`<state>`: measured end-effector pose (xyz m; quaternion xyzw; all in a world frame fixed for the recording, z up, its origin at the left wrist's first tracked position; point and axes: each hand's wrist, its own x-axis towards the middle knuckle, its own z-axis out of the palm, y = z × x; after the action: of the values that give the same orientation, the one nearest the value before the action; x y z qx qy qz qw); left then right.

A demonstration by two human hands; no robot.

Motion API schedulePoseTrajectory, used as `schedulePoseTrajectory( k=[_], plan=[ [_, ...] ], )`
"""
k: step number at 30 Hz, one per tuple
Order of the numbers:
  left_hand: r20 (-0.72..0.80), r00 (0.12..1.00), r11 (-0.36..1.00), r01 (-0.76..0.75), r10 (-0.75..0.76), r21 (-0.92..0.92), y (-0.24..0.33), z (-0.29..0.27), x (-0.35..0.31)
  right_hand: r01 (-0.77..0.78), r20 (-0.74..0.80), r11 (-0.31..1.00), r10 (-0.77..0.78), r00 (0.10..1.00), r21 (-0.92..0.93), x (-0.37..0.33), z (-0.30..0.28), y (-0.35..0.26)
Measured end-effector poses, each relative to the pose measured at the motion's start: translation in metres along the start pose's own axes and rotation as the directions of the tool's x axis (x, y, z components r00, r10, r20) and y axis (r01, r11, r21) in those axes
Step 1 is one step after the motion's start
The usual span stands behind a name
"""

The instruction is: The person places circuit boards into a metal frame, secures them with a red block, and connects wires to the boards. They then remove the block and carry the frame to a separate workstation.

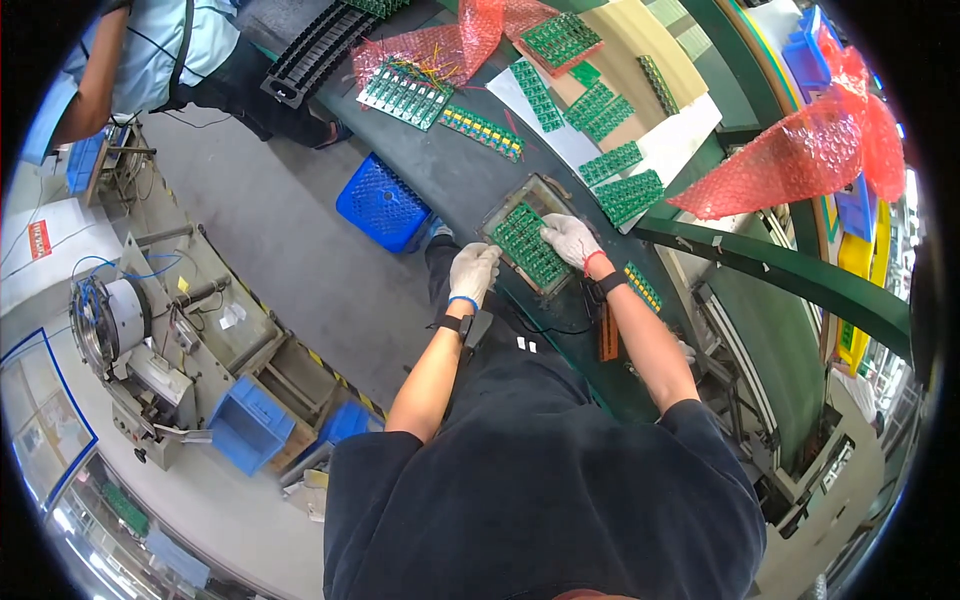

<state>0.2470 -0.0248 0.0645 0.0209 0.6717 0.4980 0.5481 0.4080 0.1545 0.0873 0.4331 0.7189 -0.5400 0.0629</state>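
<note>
A green circuit board panel, crowded with small parts, lies over a shallow worn tray-like fixture on the bench in front of me. My left hand, in a white glove, is closed with its fingertips at the panel's left edge. Across from it, my gloved right hand grips the right edge, its thumb and fingertips over the board. Beyond the fixture lie more green board panels. A strip of boards with yellow parts sits by my right wrist.
Red bubble wrap hangs at the right above a green rail. Pale boards and a black slotted rack stand farther along the bench. A blue basket is on the floor at left. Another person is at upper left.
</note>
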Motion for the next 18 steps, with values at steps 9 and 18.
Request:
schedulePoseTrajectory(
  k=[9,18],
  plan=[
    [-0.037,0.985,0.878,-0.133,0.169,0.461,-0.010,-0.008,0.021,-0.031,-0.308,0.956,-0.063,0.949,-0.290,-0.018,0.022,-0.024],
    [-0.007,0.973,0.691,-0.160,0.232,0.705,0.029,-0.008,-0.008,-0.007,-0.553,0.926,-0.220,0.804,-0.377,-0.020,0.045,-0.012]
  ],
)
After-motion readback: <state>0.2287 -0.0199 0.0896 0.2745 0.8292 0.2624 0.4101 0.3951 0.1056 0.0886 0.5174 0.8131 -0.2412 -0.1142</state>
